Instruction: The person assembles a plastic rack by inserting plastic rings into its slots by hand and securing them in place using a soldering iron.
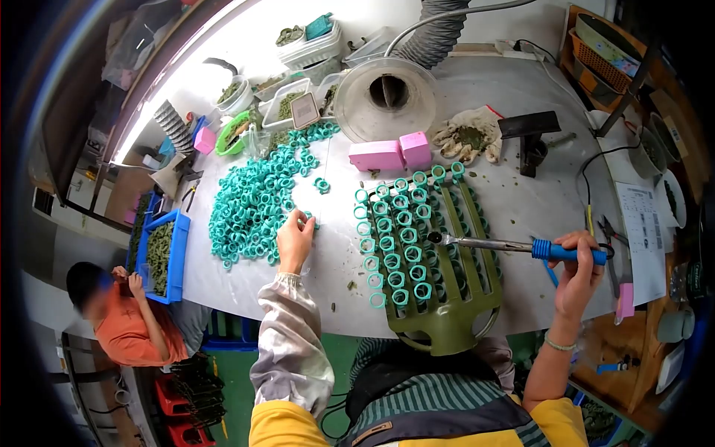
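A large heap of teal rings (253, 201) covers the left part of the grey table. At its right edge my left hand (296, 237) has its fingers pinched together; what they hold, if anything, is too small to name. My right hand (579, 272) is wrapped round the blue handle of a soldering iron (491, 244). The iron's tip points left, over an olive-green slotted rack (445, 305). Rows of teal rings (403, 237) stand on the rack, mostly on its left columns and along its far edge.
Pink blocks (376, 155), a funnel-shaped duct hood (387, 97), a soiled glove (468, 136) and a black stand (529, 138) are behind the rack. Pliers (612, 232) and a printed sheet (640, 235) lie right. At left, a person in orange (134, 328) is beside a blue crate (173, 257).
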The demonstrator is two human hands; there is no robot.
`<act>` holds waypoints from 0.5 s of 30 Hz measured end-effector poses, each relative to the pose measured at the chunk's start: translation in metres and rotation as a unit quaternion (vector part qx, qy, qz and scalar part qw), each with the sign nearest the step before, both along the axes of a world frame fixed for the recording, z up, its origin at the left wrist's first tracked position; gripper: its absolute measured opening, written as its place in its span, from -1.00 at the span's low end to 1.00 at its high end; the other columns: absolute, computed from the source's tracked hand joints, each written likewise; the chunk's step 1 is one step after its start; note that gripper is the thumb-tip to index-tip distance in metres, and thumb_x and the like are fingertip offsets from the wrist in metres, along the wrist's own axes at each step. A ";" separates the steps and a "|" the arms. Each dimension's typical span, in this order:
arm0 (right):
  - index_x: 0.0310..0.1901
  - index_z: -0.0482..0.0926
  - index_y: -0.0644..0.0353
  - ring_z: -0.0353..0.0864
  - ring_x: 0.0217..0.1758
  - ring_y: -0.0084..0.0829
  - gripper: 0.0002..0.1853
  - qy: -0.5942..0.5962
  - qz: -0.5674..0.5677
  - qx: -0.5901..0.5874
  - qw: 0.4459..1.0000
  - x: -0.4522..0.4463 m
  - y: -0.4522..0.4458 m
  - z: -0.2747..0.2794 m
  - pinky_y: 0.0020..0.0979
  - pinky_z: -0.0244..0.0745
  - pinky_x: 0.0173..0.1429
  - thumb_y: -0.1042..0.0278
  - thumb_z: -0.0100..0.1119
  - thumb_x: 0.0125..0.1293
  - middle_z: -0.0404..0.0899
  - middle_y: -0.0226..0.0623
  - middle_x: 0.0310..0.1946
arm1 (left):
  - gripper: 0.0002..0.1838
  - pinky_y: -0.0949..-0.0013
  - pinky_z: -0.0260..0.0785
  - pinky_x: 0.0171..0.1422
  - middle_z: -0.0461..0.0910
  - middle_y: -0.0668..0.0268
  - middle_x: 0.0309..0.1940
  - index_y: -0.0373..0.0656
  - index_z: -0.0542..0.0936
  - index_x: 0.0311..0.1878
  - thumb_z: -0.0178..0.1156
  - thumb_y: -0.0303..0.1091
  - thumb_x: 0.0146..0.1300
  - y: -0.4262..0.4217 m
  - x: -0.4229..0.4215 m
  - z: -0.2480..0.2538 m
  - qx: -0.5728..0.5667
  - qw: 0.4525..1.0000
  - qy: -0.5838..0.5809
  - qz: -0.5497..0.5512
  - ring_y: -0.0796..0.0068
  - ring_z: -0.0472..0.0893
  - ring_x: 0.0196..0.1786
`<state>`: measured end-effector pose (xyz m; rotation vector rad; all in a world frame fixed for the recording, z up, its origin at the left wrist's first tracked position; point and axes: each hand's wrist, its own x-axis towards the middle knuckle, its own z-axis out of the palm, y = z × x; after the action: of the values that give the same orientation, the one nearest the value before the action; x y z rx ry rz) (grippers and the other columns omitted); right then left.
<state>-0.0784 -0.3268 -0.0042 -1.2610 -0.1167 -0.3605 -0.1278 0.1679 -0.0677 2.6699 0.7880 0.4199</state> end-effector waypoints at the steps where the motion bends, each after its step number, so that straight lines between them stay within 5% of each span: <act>1: -0.36 0.55 0.25 0.64 -0.19 -0.42 -0.77 0.000 -0.002 -0.001 1.000 -0.001 0.000 0.000 -0.48 0.52 -0.48 0.32 0.07 0.42 0.57 -0.30 -0.36 | -0.76 0.17 0.46 -0.28 0.63 0.18 -0.49 -0.18 0.53 -0.27 0.36 -0.24 0.23 0.002 -0.003 -0.004 -0.050 0.998 -0.021 -0.014 0.13 0.66 -0.39; 2: -0.36 0.55 0.25 0.64 -0.19 -0.42 -0.77 -0.001 -0.004 -0.001 1.000 -0.001 0.000 0.000 -0.48 0.52 -0.48 0.31 0.07 0.42 0.57 -0.31 -0.36 | -0.79 0.28 0.47 -0.28 0.67 0.21 -0.49 -0.21 0.62 -0.18 0.36 -0.31 0.21 0.007 -0.006 -0.009 -0.077 0.996 -0.027 -0.034 0.34 0.67 -0.42; 5: -0.36 0.56 0.25 0.64 -0.19 -0.42 -0.76 -0.002 -0.001 0.000 1.000 -0.003 -0.003 0.001 -0.48 0.52 -0.48 0.31 0.07 0.43 0.58 -0.31 -0.36 | -0.73 0.35 0.48 -0.27 0.72 0.19 -0.43 -0.29 0.68 -0.14 0.37 -0.29 0.21 0.000 -0.011 -0.006 -0.251 0.966 -0.048 -0.038 0.47 0.66 -0.43; 6: -0.36 0.56 0.25 0.64 -0.20 -0.42 -0.76 -0.003 -0.002 -0.002 1.000 -0.003 -0.004 0.001 -0.48 0.52 -0.48 0.31 0.07 0.43 0.58 -0.31 -0.36 | -0.69 0.40 0.50 -0.25 0.75 0.18 -0.37 -0.35 0.70 -0.16 0.40 -0.25 0.21 -0.003 -0.012 0.000 -0.210 0.976 -0.020 -0.049 0.53 0.68 -0.40; 10: -0.36 0.56 0.26 0.64 -0.21 -0.42 -0.76 -0.004 -0.005 0.001 1.000 -0.004 -0.003 0.001 -0.48 0.52 -0.48 0.31 0.08 0.44 0.58 -0.30 -0.36 | -0.73 0.43 0.52 -0.23 0.73 0.21 -0.37 -0.30 0.70 -0.14 0.39 -0.26 0.26 -0.011 -0.011 0.007 -0.119 0.992 0.031 -0.043 0.51 0.72 -0.34; 15: -0.36 0.57 0.26 0.64 -0.25 -0.42 -0.76 -0.007 -0.008 -0.007 1.000 -0.005 -0.008 0.000 -0.48 0.53 -0.47 0.32 0.07 0.44 0.60 -0.28 -0.35 | -0.68 0.54 0.48 -0.22 0.62 0.33 -0.16 -0.20 0.63 0.10 0.34 -0.45 0.29 -0.052 -0.007 0.037 -0.350 0.919 -0.132 -0.122 0.59 0.66 -0.21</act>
<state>-0.0832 -0.3345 -0.0039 -1.2740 -0.1215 -0.3820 -0.1346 0.1163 -0.0311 1.9503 0.4049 0.3392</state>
